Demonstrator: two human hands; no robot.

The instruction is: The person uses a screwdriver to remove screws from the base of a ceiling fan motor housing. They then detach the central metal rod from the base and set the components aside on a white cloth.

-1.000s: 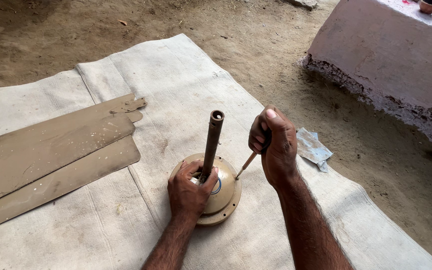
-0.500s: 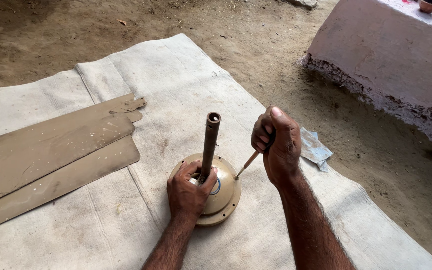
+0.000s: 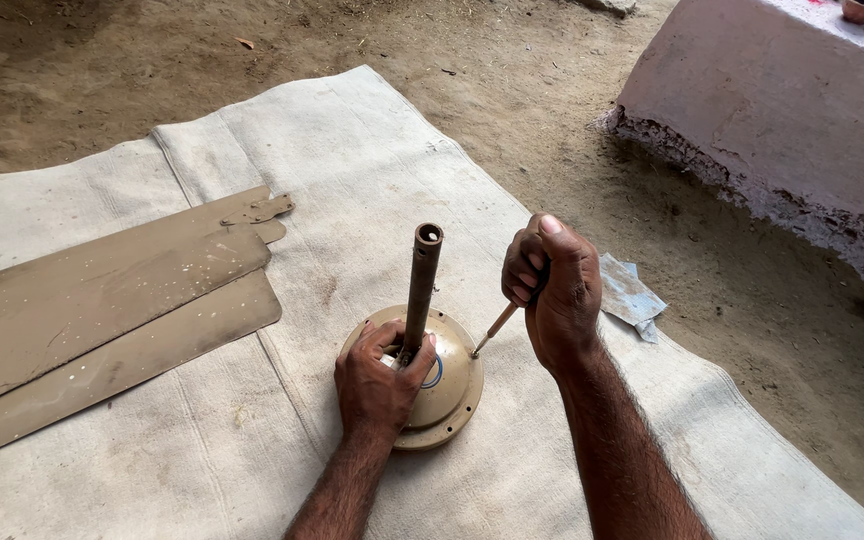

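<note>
Head view: your left hand (image 3: 380,380) is pressing down, fingers spread, on the fan motor housing (image 3: 422,385), while your right hand (image 3: 552,290), fisted round a screwdriver (image 3: 494,328), is working a rim screw; the housing is not yet opened.

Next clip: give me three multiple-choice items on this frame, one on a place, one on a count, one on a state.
1. Where do the fan blades lie?
A. left of the fan motor
B. on the stone block
C. under the motor

2. How many blades show?
A. one
B. three
C. five

3. How is the rod on the motor?
A. lying flat
B. upright
C. detached

A: they lie on the cloth, left.
B: three overlap.
B: it stands upright, the left hand at its base, the right hand gripping a screwdriver.
</note>
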